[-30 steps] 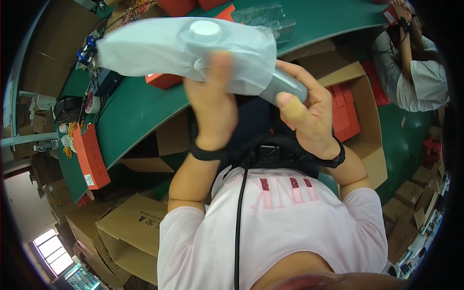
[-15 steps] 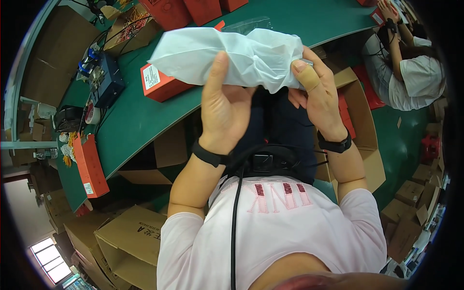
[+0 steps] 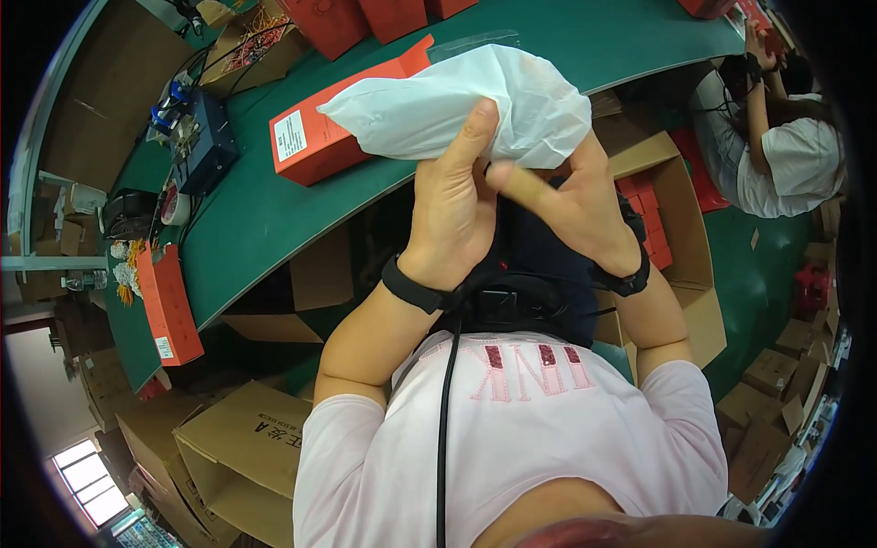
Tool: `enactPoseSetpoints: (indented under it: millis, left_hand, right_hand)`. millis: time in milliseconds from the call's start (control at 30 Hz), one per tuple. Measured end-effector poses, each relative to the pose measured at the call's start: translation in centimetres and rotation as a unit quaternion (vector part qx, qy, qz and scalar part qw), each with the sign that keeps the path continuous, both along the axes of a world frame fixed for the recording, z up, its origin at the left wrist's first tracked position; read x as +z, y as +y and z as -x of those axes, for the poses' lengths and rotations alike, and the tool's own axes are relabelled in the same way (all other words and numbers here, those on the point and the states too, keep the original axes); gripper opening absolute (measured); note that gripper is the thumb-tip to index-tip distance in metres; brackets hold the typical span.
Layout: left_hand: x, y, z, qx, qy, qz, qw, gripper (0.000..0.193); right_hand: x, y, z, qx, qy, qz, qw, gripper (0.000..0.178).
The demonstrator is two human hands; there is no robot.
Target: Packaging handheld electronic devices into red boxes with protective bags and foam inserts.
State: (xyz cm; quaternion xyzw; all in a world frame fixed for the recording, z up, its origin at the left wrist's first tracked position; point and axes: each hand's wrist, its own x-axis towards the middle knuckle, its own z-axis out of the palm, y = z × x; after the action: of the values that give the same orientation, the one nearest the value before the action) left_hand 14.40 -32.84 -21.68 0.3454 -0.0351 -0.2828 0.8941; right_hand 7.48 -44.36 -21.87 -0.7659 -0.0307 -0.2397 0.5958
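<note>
A white, translucent wrapping bag (image 3: 457, 100) is held up in front of me, crumpled at its right end. What lies inside it is hidden. My left hand (image 3: 452, 205) grips its lower edge near the middle, thumb on the near face and fingers behind. Around the right end my right hand (image 3: 589, 205) is closed, its fingers mostly behind the bag and its bandaged thumb reaching toward the left hand. Just behind the bag, a long red box (image 3: 315, 146) with a white label lies on the green table (image 3: 265, 215).
Another red box (image 3: 171, 310) sits at the table's left edge. Beyond are a blue device (image 3: 206, 151), a carton of wires (image 3: 260, 46) and red boxes (image 3: 393, 16). Open cartons (image 3: 242, 447) flank me; one (image 3: 685, 215) holds red boxes. A co-worker (image 3: 776, 146) sits at right.
The bag has shifted right and its right end is now folded and bunched. My left hand has slid right; my right thumb has swung in toward it. More of the red box shows.
</note>
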Motion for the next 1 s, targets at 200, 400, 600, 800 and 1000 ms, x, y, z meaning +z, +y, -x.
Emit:
enactPoseSetpoints:
  millis: [200,400,600,800,1000]
  left_hand:
    - [0.2,0.9,-0.6,-0.098,-0.011,0.197,0.976,0.047]
    - [-0.2,1.1,-2.3,0.009,0.108,0.163,0.981,0.043]
    - [0.8,1.1,-1.3,0.005,-0.01,0.112,0.994,0.041]
    - [1.1,0.6,-0.3,-0.017,-0.063,0.074,0.995,0.038]
    - [-0.4,1.8,-1.0,-0.099,-0.085,0.053,0.99,0.052]
  right_hand:
    - [0.2,0.1,0.0,-0.046,0.002,-0.101,0.994,0.025]
    - [3.3,-1.2,0.4,-0.229,-0.058,0.069,0.969,0.033]
    - [2.5,-5.9,1.5,-0.368,-0.176,0.22,0.886,0.06]
    - [2.3,-1.9,1.9,-0.118,-0.047,0.437,0.89,0.056]
    - [3.3,-4.9,2.4,0.14,0.145,-0.001,0.979,0.011]
